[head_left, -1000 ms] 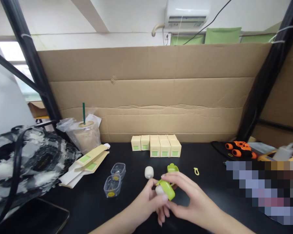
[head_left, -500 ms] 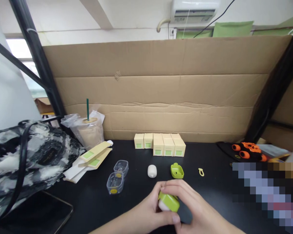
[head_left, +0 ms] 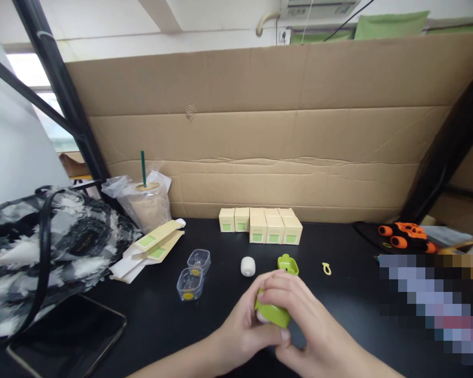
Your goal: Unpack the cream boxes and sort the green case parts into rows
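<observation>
Both hands meet low in the middle of the black table (head_left: 358, 294) around a lime-green case (head_left: 274, 314) with a white piece inside it. My left hand (head_left: 246, 325) grips it from the left with the thumb underneath. My right hand (head_left: 299, 315) closes over its top and right side. Just beyond the fingers lies a second lime-green piece (head_left: 288, 264), and left of that a small white case (head_left: 247, 266). A small yellow loop (head_left: 326, 269) lies to the right.
A row of cream boxes with green labels (head_left: 260, 227) stands against the cardboard wall (head_left: 260, 131). Two clear plastic trays (head_left: 194, 275), flat cream cartons (head_left: 155, 247), an iced drink in a bag (head_left: 147, 207) and a patterned bag (head_left: 43, 257) sit left. Orange-black items (head_left: 404, 237) lie right.
The hands have pressed together around the green case, which was held more openly a second ago. The view has tilted down a little, so the table objects sit higher.
</observation>
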Available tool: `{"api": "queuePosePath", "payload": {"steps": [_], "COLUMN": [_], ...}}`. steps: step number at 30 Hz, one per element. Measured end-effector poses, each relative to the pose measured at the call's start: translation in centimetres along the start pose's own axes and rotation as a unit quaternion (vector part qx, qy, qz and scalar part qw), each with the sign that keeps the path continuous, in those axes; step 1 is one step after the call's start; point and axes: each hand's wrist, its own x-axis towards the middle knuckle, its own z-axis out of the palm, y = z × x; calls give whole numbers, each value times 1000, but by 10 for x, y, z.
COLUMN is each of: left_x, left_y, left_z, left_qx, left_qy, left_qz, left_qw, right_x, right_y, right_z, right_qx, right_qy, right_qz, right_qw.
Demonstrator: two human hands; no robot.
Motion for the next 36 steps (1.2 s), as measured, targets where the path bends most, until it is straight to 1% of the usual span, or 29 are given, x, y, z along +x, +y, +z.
{"api": "queuePosePath", "payload": {"steps": [2,4,5,7,9,10,12,14,16,18,19,22,25,29,31,33,34,36], "left_x": [0,0,-1,-3,-6,-6,-6,-5,-5,-5,-5,-6,-6,-3,-1,0,0,0], "left_y": [2,5,7,12,19,22,28,33,38,42,44,46,44,38,36,36,37,38], "left_z": [-3,-10,-14,-23,-29,-31,-33,-34,-36,-38,-40,-45,-50,-55,-59,-60,-60,-56], "left_qx": [21,58,82,134,176,192,216,244,296,375,412,488,529,564,585,591,588,567], "left_qy": [-9,-42,-67,-117,-143,-139,-108,-64,-30,-18,-15,-15,-16,5,17,27,36,67], "left_qz": [4,-6,-23,-85,-151,-167,-157,-114,-54,-5,4,-14,-13,22,34,32,33,56], "left_qw": [1000,997,994,980,962,957,958,961,953,927,911,872,848,826,810,806,808,819], "right_x": [1,-1,-2,-5,-9,-11,-13,-14,-13,-11,-11,-12,-15,-18,-17,-15,-14,-13], "right_y": [-1,0,1,4,8,10,14,18,21,22,22,22,22,24,23,22,22,22], "right_z": [-2,-5,-7,-11,-16,-18,-21,-24,-28,-30,-31,-31,-31,-30,-30,-29,-28,-27], "right_qx": [-6,-11,-8,15,53,68,87,96,96,91,89,88,74,51,49,52,53,56], "right_qy": [-3,-17,-34,-76,-100,-97,-53,0,31,49,59,89,89,75,77,76,77,80], "right_qz": [-4,4,13,40,80,100,134,161,185,210,220,240,229,196,197,216,230,244], "right_qw": [1000,1000,999,996,990,988,986,982,978,972,970,963,966,976,976,972,969,965]}}
